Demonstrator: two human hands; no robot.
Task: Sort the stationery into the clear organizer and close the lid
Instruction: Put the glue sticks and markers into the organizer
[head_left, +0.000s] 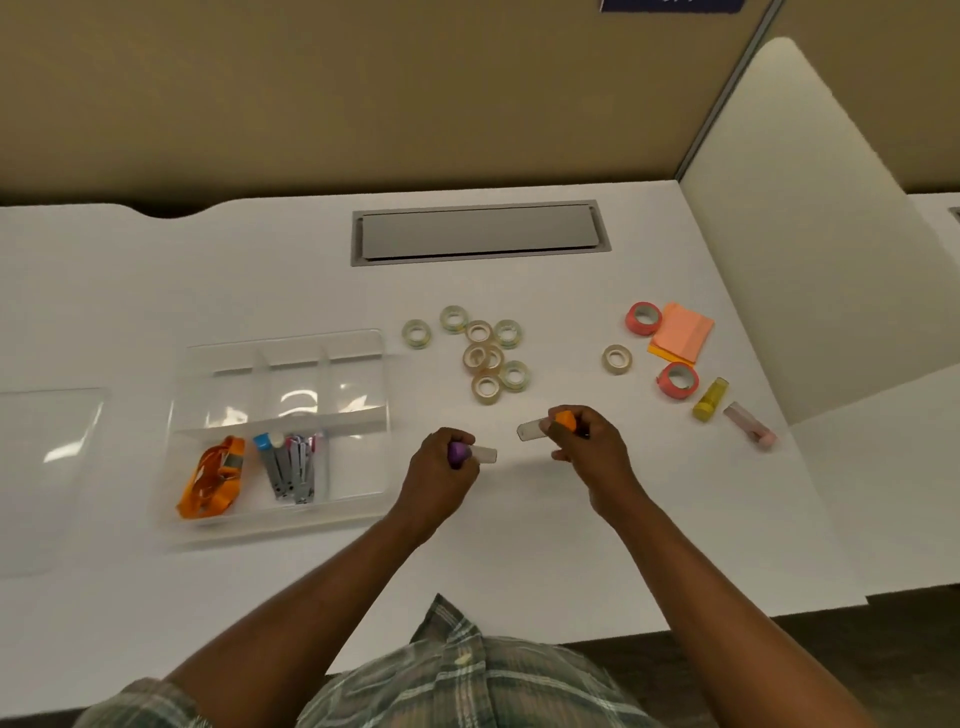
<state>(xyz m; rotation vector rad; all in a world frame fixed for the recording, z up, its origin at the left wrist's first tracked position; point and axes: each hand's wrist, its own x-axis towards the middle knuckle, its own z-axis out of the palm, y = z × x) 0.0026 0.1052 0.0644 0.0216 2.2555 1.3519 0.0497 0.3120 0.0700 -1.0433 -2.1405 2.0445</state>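
The left hand (444, 470) is gripping a purple-capped clear tube (475, 454), with the fingers curled round its cap end. The right hand (584, 441) is gripping an orange-capped clear tube (530, 430) likewise. The hands are being held apart over the white desk (519, 561), and the clear tube ends are pointing toward each other.

Left of the left hand, the clear organizer (283, 522) is standing open. Its front compartment is holding an orange lanyard (213, 480) and a bundle of grey capped tubes (291, 467). The clear lid (47, 467) is lying flat at the far left.

Beyond the hands, a cluster of clear tape rolls (483, 353) is lying on the desk. At right are lying one separate clear roll (616, 358), two red tape rolls (643, 318), orange sticky notes (681, 332), a yellow tube (710, 399) and a pink tube (750, 426).

A grey cable hatch (480, 232) is sitting flush in the desk rear. A tan partition (363, 104) is backing the desk, and a white divider (810, 234) is closing the right side.
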